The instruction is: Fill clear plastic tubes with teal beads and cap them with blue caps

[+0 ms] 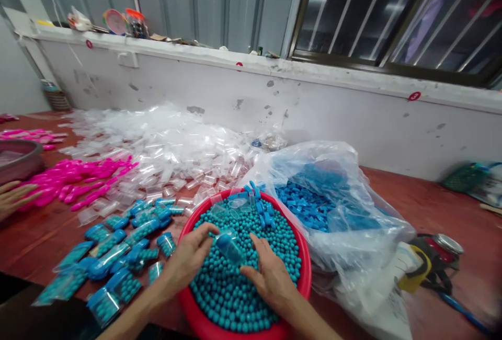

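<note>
A red basin (305,256) full of teal beads (229,311) stands in front of me. Over the beads, between my two hands, is a small clear plastic tube (234,252) with a blue cap, tilted and a little blurred. My left hand (195,251) is beside the cap end, fingers curved and apart. At the tube's other end is my right hand (272,274), thumb and fingers spread; its thumb is close to the tube, and I cannot tell if it touches. Blue caps (266,217) and clear tubes (239,204) lie on the beads at the basin's far side.
Bead-filled tubes (113,253) lie left of the basin. Behind are heaped clear tubes (168,141) and pink pieces (74,178). A plastic bag (376,235) of blue caps (304,204) stands right. Another person's hand (15,199) is at far left, near a grey basin (33,159).
</note>
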Demonstrator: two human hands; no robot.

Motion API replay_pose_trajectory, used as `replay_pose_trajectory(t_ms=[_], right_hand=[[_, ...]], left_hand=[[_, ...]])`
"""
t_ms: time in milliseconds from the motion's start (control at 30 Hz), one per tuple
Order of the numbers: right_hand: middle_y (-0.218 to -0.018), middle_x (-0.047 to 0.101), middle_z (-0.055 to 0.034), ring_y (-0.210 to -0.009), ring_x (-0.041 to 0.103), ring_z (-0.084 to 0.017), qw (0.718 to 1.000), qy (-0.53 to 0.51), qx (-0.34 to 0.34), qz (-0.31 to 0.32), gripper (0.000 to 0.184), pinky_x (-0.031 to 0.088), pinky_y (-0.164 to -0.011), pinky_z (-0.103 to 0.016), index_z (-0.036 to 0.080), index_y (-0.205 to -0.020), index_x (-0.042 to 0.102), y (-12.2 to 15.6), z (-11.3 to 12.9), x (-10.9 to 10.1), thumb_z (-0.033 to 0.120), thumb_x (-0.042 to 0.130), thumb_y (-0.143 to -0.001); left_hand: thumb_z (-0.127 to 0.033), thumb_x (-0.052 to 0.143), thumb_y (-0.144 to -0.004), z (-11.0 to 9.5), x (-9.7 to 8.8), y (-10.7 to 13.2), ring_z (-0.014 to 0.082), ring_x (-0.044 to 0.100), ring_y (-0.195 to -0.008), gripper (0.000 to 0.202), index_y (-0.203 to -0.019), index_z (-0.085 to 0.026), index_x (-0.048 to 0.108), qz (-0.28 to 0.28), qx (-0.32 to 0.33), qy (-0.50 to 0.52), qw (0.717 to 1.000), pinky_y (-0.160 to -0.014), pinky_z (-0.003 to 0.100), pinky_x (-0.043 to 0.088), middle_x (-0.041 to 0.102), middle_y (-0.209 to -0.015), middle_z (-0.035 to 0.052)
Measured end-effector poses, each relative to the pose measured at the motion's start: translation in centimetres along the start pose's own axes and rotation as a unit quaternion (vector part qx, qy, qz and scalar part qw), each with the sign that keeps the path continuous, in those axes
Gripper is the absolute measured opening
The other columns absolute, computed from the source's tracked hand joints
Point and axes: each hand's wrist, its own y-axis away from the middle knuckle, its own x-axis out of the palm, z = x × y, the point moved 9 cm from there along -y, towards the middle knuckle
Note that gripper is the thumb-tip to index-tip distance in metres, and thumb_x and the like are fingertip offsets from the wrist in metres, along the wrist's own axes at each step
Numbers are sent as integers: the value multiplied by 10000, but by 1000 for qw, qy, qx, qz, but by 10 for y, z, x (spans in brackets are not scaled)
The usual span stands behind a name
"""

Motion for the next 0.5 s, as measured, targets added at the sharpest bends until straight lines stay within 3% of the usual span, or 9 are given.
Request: replay_pose_trajectory(t_ms=[100, 200, 267, 367, 500], right_hand=[[-1060, 588, -89, -970, 560, -222, 998, 14, -33, 52, 436, 438, -819, -309, 182, -1217, 434, -5, 14, 15, 259, 521, -796], [-1083, 581, -141, -980, 561, -260, 995, 82, -11, 60, 471, 439, -815, -348, 110, -1239, 411, -11, 20, 20, 223, 514, -793], [-1057, 588, -135, -936, 582, -260, 992, 116, -1, 45, 422, 455, -777, -355, 114, -1210, 442, -14, 20, 15, 202, 493, -801], [-1010, 591, -100, -855, 608, -238, 989, 143, -19, 30, 354, 476, -706, -334, 158, -1151, 491, -16, 17, 8, 211, 497, -801], [-979, 584, -71, -820, 612, -208, 984, 172, -41, 12, 283, 478, -650, -287, 194, -1085, 515, -24, 10, -2, 207, 497, -803]], left_hand=[[-318, 393, -782, 18, -23, 7, 97, 379, -395, 235, -966, -191, 465, -16, -53, -26, 998, -387, 189, 268, 371, -494, -83], [-298, 360, -805, 9, -26, 13, 124, 445, -465, 245, -974, -194, 505, -49, -8, -145, 988, -454, 223, 345, 441, -540, -49], [-275, 393, -798, -7, -18, 19, 156, 517, -629, 253, -998, -209, 534, -62, 55, -253, 964, -599, 268, 410, 540, -692, 3], [-228, 495, -731, -10, 3, 25, 222, 500, -911, 317, -1042, -235, 554, -28, 79, -407, 909, -810, 355, 388, 564, -964, 57], [-155, 457, -739, -1, 26, 26, 239, 479, -970, 347, -1056, -251, 560, 0, 104, -506, 856, -873, 383, 348, 581, -980, 63]])
